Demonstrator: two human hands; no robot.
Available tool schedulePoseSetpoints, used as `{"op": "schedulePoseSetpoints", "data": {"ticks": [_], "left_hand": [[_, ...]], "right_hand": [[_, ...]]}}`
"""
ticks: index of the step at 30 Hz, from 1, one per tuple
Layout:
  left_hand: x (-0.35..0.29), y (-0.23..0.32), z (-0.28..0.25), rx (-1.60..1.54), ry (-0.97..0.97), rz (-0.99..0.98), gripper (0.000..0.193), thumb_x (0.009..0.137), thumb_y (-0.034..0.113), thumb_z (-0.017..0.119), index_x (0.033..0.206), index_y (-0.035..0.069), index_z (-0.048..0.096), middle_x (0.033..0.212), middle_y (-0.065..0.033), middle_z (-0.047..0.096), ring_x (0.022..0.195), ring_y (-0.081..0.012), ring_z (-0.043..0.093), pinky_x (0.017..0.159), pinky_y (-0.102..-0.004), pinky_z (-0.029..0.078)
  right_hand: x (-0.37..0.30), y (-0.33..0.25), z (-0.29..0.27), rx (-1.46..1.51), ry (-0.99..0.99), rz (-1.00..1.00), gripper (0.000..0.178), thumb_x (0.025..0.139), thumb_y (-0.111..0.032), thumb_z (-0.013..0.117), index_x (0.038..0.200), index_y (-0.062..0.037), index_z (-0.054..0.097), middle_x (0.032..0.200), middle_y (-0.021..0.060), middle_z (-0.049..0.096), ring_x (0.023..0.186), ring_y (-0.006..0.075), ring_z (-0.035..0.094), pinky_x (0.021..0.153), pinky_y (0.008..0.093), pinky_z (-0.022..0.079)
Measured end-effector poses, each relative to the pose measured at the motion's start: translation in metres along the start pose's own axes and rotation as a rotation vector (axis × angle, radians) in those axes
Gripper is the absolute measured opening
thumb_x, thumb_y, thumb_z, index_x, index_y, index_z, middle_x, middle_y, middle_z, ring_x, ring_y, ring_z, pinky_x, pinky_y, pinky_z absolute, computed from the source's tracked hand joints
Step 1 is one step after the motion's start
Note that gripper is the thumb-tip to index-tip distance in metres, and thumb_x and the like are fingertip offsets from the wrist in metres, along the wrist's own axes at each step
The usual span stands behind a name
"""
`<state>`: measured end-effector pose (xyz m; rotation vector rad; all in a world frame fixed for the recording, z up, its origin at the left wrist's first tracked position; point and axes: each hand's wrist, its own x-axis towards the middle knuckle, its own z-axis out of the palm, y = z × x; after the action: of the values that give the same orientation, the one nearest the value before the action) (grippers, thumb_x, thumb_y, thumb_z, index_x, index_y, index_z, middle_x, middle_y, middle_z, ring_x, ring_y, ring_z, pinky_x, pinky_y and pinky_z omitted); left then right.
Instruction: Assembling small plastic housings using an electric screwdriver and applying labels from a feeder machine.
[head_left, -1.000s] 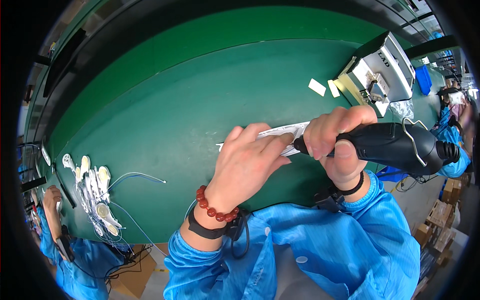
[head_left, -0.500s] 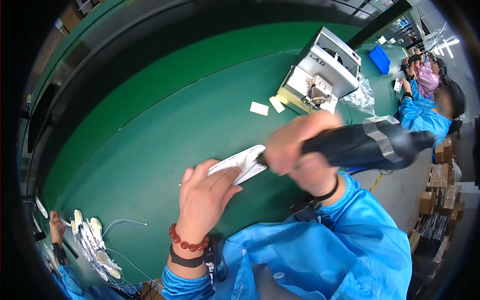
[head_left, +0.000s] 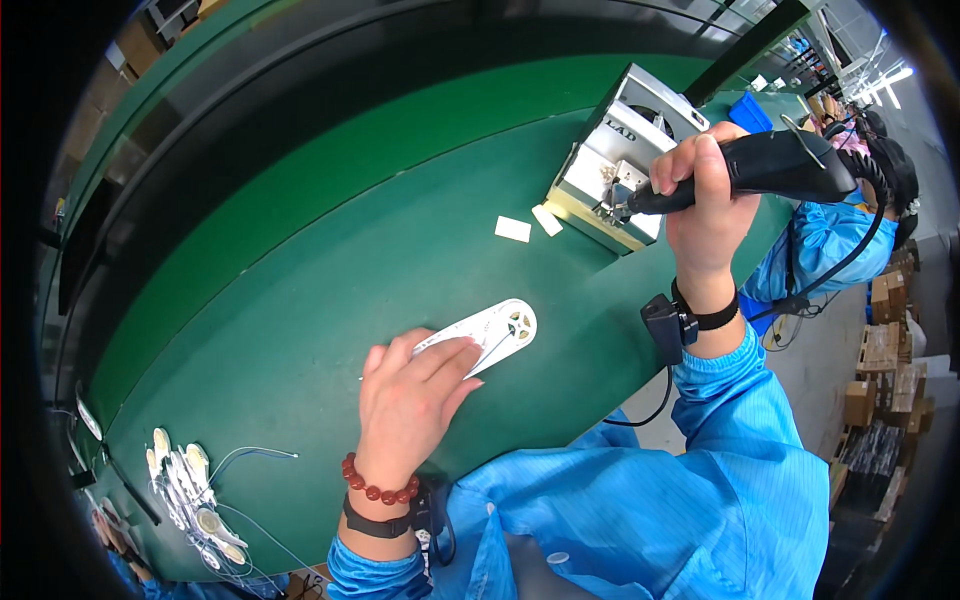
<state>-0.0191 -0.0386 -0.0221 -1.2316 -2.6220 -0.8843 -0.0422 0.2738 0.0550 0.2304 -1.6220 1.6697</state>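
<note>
My left hand holds a white, elongated plastic part against the green bench, fingers over its near end. The part's rounded far end shows a ring of openings; the other end is hidden under my fingers. My right hand is closed round the grip of a black electric screwdriver, with a coiled cable at its back. Held sideways, its tip is at the front of a grey, box-shaped screw feeder; whether a screw sits on it is too small to tell.
Two pale cards lie beside the feeder. A heap of white parts with cables is at the lower left. Beyond the feeder stands a blue bin. A person in blue sits at right; another person's hand shows at left.
My right hand has lifted the screwdriver away from the white part, up and right to the screw feeder. My left hand stays on the part, whose rounded end is now uncovered.
</note>
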Motion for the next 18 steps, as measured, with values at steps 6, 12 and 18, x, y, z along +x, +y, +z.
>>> {"op": "schedulePoseSetpoints", "data": {"ticks": [6,12,18], "left_hand": [[0.0,0.001,0.001,-0.003,0.005,-0.001,0.035,0.073,0.023,0.082,0.107,0.018,0.076,0.112,0.0057,0.071,0.105,-0.0248,0.061,0.08,-0.0372,0.044],[-0.002,-0.001,0.003,-0.001,0.009,0.005,0.036,0.073,0.023,0.082,0.108,0.019,0.075,0.112,0.0057,0.071,0.105,-0.0248,0.061,0.079,-0.0377,0.043],[-0.001,-0.001,0.002,-0.007,0.006,0.003,0.036,0.073,0.023,0.082,0.108,0.019,0.075,0.112,0.0055,0.071,0.105,-0.0253,0.061,0.08,-0.0375,0.043]], "right_hand": [[0.003,0.006,-0.001,-0.045,0.014,-0.003,0.01,0.097,-0.007,0.061,0.095,-0.0009,0.053,0.067,0.0066,0.058,0.058,0.0147,0.057,0.057,0.0298,0.048],[0.001,0.009,-0.001,-0.051,0.01,0.004,0.011,0.097,-0.007,0.062,0.096,-0.0009,0.053,0.068,0.0065,0.059,0.058,0.0147,0.057,0.057,0.0298,0.048],[0.001,0.012,-0.001,-0.045,0.017,0.025,0.011,0.098,-0.008,0.061,0.096,-0.0008,0.053,0.068,0.0066,0.059,0.058,0.0148,0.057,0.057,0.0302,0.049]]}}
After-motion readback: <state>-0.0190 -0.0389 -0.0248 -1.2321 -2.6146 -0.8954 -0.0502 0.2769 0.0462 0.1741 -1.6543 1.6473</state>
